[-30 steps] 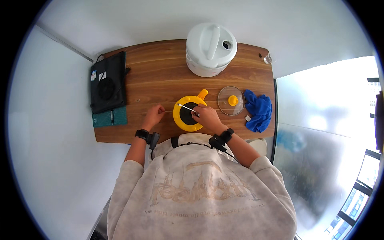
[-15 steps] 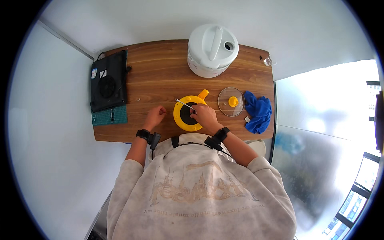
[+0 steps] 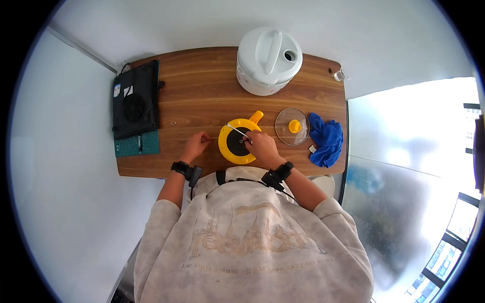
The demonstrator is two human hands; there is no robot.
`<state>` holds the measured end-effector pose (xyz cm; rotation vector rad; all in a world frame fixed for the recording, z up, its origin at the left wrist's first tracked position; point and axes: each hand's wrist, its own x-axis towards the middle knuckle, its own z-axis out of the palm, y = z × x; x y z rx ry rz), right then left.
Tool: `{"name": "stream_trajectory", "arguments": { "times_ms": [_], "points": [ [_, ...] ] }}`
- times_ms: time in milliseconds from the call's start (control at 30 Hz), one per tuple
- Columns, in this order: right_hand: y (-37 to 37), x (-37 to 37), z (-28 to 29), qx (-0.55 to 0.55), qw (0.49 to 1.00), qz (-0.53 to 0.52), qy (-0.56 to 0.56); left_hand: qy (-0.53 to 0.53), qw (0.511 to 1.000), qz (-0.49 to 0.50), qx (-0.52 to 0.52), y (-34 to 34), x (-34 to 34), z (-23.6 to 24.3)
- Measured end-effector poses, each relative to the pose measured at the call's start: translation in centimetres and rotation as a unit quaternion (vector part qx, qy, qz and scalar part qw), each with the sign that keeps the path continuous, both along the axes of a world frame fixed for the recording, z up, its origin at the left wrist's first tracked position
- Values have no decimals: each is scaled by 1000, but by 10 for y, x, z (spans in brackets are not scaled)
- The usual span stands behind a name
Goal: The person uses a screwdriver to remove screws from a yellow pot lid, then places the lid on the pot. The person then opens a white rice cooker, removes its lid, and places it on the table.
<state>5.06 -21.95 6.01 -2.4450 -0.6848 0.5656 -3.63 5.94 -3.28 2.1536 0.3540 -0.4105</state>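
A yellow pot (image 3: 227,151) with a handle and a dark round centre lies on the wooden table, apparently bottom up. My right hand (image 3: 262,149), over its right half, grips a thin light-coloured rod-like tool (image 3: 236,129) that slants up-left across the pot. My left hand (image 3: 196,145) is left of the pot with fingers curled; anything in them is too small to make out. A glass lid with a yellow knob (image 3: 294,126) lies right of the pot.
At the back stands a white lidded container (image 3: 257,63). A black flat appliance (image 3: 144,101) lies on a green mat (image 3: 124,146) at left. A blue cloth (image 3: 326,141) and a small glass item (image 3: 339,74) are at right. The wooden table (image 3: 192,86) is bordered by walls.
The tool's tip has shifted slightly over the pot, with small movements of my right hand. My left hand stays curled in about the same place.
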Motion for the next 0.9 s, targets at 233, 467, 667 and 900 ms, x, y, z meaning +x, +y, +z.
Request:
{"name": "stream_trajectory", "arguments": {
  "times_ms": [233,467,667,900],
  "points": [
    [-3,-3,-3,22,999,30,-9,-16,999,19,-25,-3,5,9],
    [-1,-1,-5,13,999,49,-8,-20,995,38,-92,-8,21,46],
    [1,3,0,-19,999,30,28,-14,986,48,-162,-18,34,69],
    [-10,9,-1,79,989,-34,118,-29,993,-76,-90,-50,48,121]
  ]
}}
